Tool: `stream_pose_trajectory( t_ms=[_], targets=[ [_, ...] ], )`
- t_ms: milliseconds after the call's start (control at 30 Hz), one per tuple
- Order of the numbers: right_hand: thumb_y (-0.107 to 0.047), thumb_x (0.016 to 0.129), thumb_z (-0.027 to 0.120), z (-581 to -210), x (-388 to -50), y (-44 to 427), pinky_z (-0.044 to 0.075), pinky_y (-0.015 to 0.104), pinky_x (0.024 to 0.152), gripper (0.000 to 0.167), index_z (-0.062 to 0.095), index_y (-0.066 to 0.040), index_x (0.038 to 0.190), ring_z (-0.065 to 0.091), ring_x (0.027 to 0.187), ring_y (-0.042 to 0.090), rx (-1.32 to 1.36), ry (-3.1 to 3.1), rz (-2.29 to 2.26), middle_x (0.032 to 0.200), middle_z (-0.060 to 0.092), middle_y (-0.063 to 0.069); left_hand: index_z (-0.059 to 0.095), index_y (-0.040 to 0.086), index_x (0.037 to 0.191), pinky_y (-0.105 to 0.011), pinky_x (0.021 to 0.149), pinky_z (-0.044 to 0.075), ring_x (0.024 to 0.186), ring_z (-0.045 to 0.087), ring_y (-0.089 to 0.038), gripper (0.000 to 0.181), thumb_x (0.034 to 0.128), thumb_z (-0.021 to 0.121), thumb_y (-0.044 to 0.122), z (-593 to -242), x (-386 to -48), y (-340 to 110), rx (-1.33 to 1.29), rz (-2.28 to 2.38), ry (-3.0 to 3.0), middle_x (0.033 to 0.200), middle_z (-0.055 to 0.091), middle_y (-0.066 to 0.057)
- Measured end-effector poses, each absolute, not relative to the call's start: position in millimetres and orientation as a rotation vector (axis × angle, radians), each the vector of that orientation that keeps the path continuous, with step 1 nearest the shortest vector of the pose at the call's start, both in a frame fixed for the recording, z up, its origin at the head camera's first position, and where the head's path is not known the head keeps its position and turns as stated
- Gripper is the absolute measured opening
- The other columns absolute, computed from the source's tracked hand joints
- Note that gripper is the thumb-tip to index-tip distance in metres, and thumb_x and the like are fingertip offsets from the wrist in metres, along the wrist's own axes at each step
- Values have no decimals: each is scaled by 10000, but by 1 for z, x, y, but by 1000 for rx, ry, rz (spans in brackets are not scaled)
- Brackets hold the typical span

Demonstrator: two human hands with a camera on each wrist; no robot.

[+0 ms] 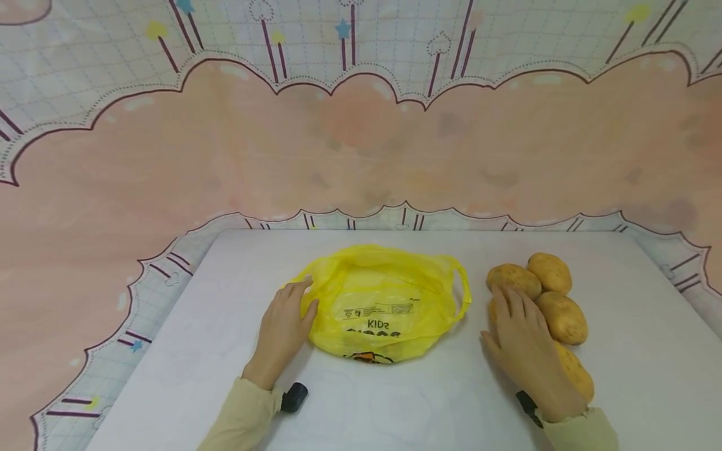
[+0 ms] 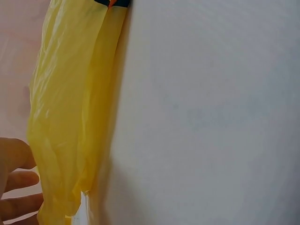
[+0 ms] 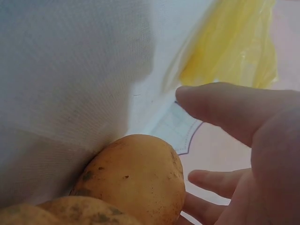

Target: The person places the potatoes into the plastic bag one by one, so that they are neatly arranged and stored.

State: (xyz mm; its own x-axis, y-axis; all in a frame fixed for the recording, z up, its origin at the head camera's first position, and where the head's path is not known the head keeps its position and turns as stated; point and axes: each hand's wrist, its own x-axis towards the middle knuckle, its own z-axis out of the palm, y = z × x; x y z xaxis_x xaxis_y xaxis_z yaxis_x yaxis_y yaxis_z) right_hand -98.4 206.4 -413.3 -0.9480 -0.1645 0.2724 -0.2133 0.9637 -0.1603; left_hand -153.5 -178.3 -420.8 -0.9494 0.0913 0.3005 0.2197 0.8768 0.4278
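Observation:
A yellow plastic bag (image 1: 372, 313) lies on the table with its mouth spread wide and dark print on it. My left hand (image 1: 286, 322) is at the bag's left edge, fingers loosely extended. In the left wrist view the fingers (image 2: 21, 204) reach beside the yellow film; whether they press it, I cannot tell. To the bag's right my right hand (image 1: 521, 341) hovers over or rests on a group of potatoes (image 1: 562, 318), fingers straight and thumb apart. One potato (image 3: 136, 176) shows close to those fingers in the right wrist view; another is mostly hidden beneath the hand.
The white tabletop (image 1: 197, 326) carries the bag in the middle and the potatoes at the right. Behind and at the sides hangs a patterned pink and white cloth (image 1: 361, 144). Black wrist bands (image 1: 294, 398) sit at the sleeve cuffs.

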Motion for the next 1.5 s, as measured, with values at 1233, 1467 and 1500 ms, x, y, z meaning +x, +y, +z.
stream_pose_trajectory(
  t_ms=[1233, 1467, 1500],
  targets=[
    [34, 699, 841, -412, -101, 213, 488, 658, 845, 609, 569, 128, 1237, 508, 1120, 545, 276, -2741, 298, 1265, 532, 327, 615, -2, 1270, -488, 904, 541, 1040, 645, -317, 359, 931, 679, 99, -423, -161, -183, -135, -840, -2886, 1147, 673, -146],
    [33, 687, 842, -409, -102, 215, 501, 635, 851, 609, 587, 119, 1233, 535, 1092, 529, 300, -2684, 323, 1230, 563, 316, 611, 14, 1290, -482, 924, 534, 1068, 632, -307, 377, 943, 676, 145, -425, -161, -182, -116, -875, -2912, 1180, 664, -139],
    [25, 691, 842, -409, -102, 215, 503, 632, 848, 606, 588, 117, 1233, 536, 1090, 523, 300, -2682, 325, 1226, 565, 311, 612, 15, 1291, -483, 925, 533, 1070, 632, -308, 378, 944, 676, 152, -425, -161, -182, -114, -875, -2913, 1184, 663, -141]
  ],
)
